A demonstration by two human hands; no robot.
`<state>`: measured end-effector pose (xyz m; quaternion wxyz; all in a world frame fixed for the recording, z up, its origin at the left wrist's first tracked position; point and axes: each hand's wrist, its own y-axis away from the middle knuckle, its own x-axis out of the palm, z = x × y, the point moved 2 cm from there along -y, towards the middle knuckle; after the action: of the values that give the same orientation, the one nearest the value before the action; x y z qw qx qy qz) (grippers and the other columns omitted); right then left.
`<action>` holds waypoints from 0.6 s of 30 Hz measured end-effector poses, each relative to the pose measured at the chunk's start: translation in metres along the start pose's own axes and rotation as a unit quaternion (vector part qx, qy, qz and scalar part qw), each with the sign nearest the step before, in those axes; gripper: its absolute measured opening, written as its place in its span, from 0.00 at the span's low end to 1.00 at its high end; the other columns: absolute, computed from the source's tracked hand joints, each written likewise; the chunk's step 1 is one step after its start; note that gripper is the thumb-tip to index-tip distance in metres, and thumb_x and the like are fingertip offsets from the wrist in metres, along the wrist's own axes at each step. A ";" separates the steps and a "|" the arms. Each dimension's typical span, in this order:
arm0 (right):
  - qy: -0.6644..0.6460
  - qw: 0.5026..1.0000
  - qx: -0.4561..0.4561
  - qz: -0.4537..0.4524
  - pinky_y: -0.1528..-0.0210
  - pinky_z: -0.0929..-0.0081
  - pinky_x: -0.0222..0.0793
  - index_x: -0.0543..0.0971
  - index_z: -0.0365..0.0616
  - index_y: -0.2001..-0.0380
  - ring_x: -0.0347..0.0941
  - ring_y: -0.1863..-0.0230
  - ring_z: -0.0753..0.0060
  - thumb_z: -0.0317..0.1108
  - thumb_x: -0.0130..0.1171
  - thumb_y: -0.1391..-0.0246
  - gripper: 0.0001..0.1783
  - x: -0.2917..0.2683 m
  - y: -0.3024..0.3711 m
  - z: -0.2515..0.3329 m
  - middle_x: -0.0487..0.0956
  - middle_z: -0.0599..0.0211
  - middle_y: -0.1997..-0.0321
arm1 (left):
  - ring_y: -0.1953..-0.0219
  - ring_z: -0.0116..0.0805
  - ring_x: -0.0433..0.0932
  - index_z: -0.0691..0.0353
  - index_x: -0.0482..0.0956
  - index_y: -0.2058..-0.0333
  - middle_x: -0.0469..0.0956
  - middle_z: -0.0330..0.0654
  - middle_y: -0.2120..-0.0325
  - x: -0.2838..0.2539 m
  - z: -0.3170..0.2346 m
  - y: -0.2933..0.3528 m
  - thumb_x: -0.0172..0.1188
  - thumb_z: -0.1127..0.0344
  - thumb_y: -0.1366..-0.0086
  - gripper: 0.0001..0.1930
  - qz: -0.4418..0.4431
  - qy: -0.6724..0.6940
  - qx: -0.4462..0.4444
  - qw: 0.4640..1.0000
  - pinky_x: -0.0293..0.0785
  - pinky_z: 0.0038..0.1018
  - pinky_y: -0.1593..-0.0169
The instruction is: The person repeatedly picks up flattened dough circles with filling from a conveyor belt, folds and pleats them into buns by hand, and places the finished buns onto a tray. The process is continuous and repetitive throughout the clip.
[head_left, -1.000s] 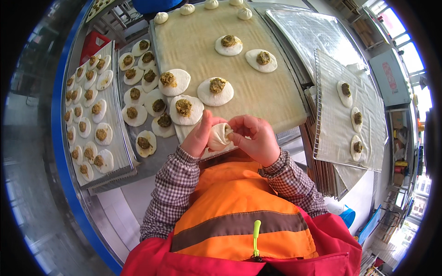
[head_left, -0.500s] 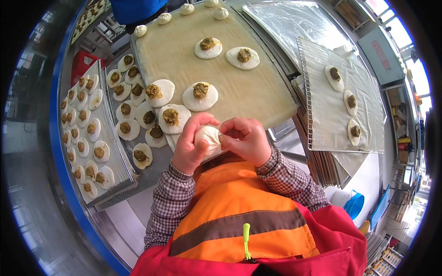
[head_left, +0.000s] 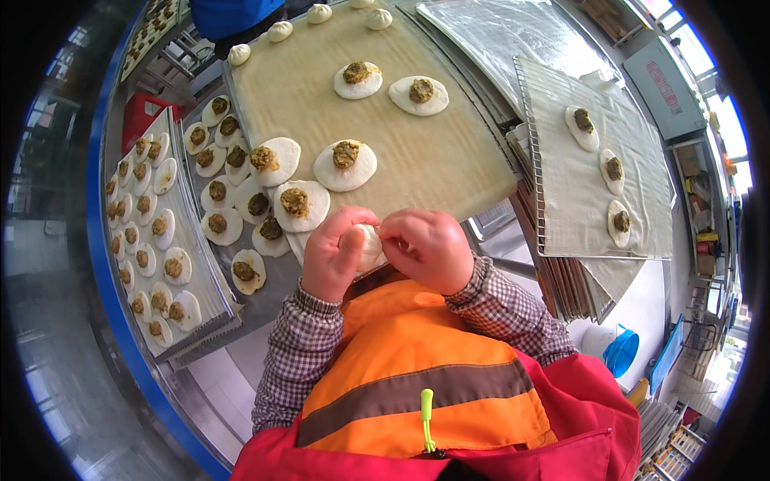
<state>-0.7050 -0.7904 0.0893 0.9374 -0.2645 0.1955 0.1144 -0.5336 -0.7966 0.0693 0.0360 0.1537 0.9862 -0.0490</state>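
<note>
A pale, gathered stuffed bun (head_left: 370, 248) sits in my left hand (head_left: 331, 252), whose fingers and thumb curl around it. At the bun's right side, my right hand (head_left: 427, 248) pinches the dough edge with bent fingers; its fingertips are partly hidden. Just beyond my hands, round dough wrappers topped with brownish-green filling lie on the cloth-lined tray, the nearest being one wrapper (head_left: 301, 206) and another (head_left: 345, 165). Two more filled wrappers (head_left: 358, 80) (head_left: 419, 95) rest farther up the same cloth.
Finished buns (head_left: 280, 31) line the far edge of the cloth-lined tray (head_left: 433, 160). Trays of filled wrappers (head_left: 176, 264) stand at the left. On the right, a wire rack (head_left: 553, 208) holds three filled wrappers. A person in blue (head_left: 233, 16) stands at the far side.
My right hand has turned over and closed in on the bun, its knuckles now raised. More of the bun is covered by my fingers. The view has shifted slightly.
</note>
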 end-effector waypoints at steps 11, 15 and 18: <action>-0.044 0.996 0.078 0.027 0.73 0.72 0.72 0.76 0.39 0.69 0.77 0.75 0.65 0.24 0.62 0.55 0.08 -0.002 -0.004 0.008 0.76 0.61 0.76 | 0.80 0.24 0.73 0.63 0.74 0.64 0.75 0.39 0.78 0.018 0.007 -0.006 0.37 0.36 0.32 0.32 -0.113 0.068 0.004 0.991 0.70 0.18 0.77; -0.030 0.996 0.072 0.048 0.74 0.71 0.72 0.76 0.39 0.67 0.76 0.75 0.64 0.25 0.63 0.56 0.10 0.003 -0.004 0.011 0.75 0.62 0.76 | 0.80 0.26 0.74 0.64 0.74 0.65 0.75 0.40 0.79 0.009 0.013 0.000 0.36 0.40 0.30 0.30 -0.059 0.234 -0.164 0.956 0.71 0.20 0.76; 0.052 0.996 0.008 0.073 0.75 0.70 0.72 0.76 0.40 0.65 0.76 0.76 0.61 0.26 0.63 0.56 0.12 0.005 -0.006 0.015 0.75 0.63 0.76 | 0.81 0.27 0.74 0.64 0.73 0.66 0.74 0.40 0.79 0.009 0.020 0.000 0.35 0.37 0.31 0.32 -0.057 0.247 -0.191 0.948 0.72 0.21 0.78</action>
<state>-0.6937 -0.7866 0.1015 0.9172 -0.2476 0.2640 0.1666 -0.5411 -0.7959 0.0490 -0.1826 0.0945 0.9624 0.1775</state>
